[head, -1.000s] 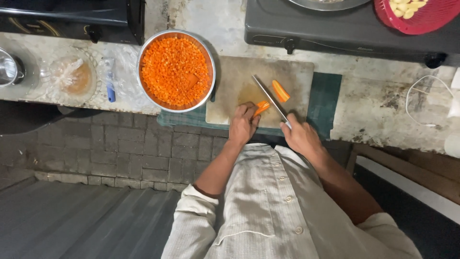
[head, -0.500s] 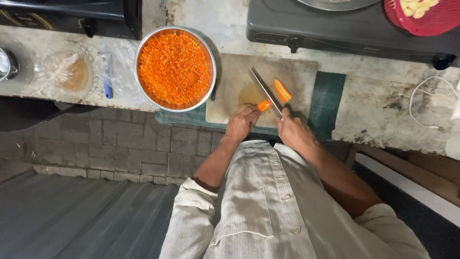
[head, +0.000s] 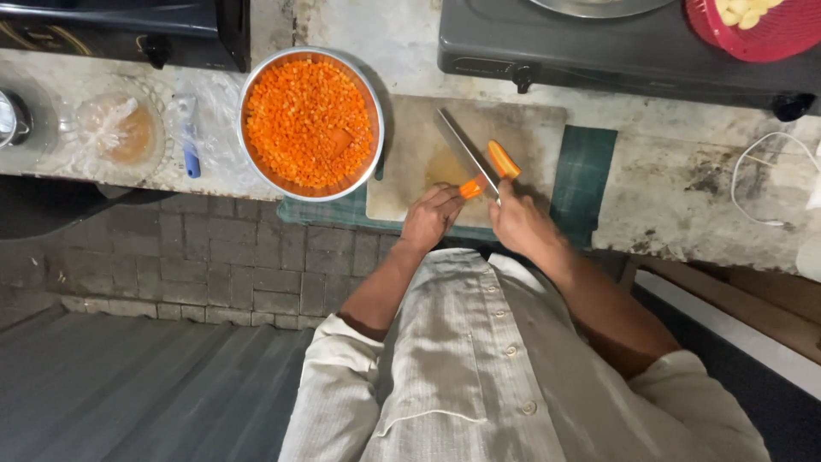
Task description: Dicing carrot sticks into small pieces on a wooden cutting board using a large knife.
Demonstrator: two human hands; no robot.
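Right hand [head: 517, 221] grips a knife [head: 466, 152], blade angled between two carrot pieces on the cutting board [head: 419, 162]. Left hand [head: 432, 214] pinches the nearer carrot piece [head: 471, 187]; the other carrot piece [head: 504, 159] lies just beside the blade. Bowl of diced carrot [head: 310, 122] sits left.

Stained, mottled stone worktop [head: 684, 184] runs across the frame. Below its edge, a grey brick wall face [head: 214, 265], dim. Grey ribbed floor [head: 128, 393] at lower left. Pale wooden board [head: 753, 325] at lower right. Light soft, even.
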